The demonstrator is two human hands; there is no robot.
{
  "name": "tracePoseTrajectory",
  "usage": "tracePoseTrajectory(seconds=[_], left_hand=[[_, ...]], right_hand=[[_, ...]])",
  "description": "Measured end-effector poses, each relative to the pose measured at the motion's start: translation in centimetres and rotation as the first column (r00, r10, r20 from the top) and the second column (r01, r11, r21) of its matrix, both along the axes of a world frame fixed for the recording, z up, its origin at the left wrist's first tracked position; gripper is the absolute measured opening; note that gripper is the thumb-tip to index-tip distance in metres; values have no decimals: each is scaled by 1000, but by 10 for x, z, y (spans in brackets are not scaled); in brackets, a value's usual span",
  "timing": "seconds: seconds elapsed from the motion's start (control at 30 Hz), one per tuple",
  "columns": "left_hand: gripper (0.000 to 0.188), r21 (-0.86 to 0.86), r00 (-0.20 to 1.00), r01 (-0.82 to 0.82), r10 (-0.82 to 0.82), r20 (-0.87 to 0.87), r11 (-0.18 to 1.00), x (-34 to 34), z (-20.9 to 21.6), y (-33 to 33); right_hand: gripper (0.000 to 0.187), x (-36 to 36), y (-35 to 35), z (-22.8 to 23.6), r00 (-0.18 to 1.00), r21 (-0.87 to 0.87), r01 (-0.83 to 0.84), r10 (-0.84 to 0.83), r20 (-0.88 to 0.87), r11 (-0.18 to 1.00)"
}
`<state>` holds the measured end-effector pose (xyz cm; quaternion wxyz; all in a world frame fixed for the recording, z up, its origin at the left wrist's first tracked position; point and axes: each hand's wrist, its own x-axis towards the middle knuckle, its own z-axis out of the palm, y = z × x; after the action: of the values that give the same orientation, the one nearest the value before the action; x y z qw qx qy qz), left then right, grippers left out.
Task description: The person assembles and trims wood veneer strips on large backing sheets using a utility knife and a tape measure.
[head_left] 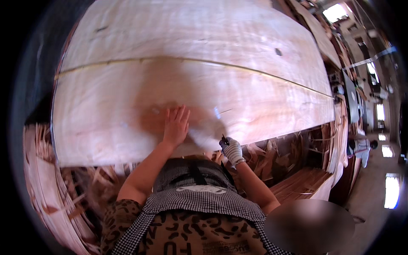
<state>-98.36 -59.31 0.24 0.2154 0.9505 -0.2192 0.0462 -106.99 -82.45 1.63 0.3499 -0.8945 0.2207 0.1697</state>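
Thin wood strips (44, 182) sit by the near left corner of a big, flat wood sheet (93, 106). The sheet spreads out in front of the person; what carries it is hidden. It is pale, cream and pink, with soft wavy lines in the wood. A thin yellow-brown line (119, 61) runs across it from the left edge to the right edge. A small dark mark (102, 29) shows in its far left part. The bare left hand (175, 127) lies flat near the near edge, fingers stretched out and a little apart, in a brown shadow. Next come a pale bluish patch (217, 112) and a thin dark scratch. At the near edge, the right hand (232, 151), in a striped glove, has its fingers clamped on a small dark tool (225, 140). Farther right is a dark round spot (278, 52)
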Motion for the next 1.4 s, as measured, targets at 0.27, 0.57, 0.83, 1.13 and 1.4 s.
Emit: tracePoseTrajectory(seconds=[0.27,0.57,0.83,1.13,1.4], left_hand=[[50,95,995,98,-99,8,991,46,7,-121],[66,222,950,-297,312,-34,929,68,-37,-215],[72,234,962,-271,272,28,934,74,-31,-230],[62,58,947,-301,306,-96,952,55,-44,-222],[66,318,943,-331,326,71,888,16,-26,-205]], right_hand=[[17,95,-117,3,901,-106,23,25,432,994],[29,250,-205,-22,709,-823,-272,682,179,499],[16,274,-255,-15,574,-802,-469,818,40,369],[24,167,-220,51,440,-434,-791,894,86,431],[16,116,-260,83,575,-368,-694,784,232,618]])
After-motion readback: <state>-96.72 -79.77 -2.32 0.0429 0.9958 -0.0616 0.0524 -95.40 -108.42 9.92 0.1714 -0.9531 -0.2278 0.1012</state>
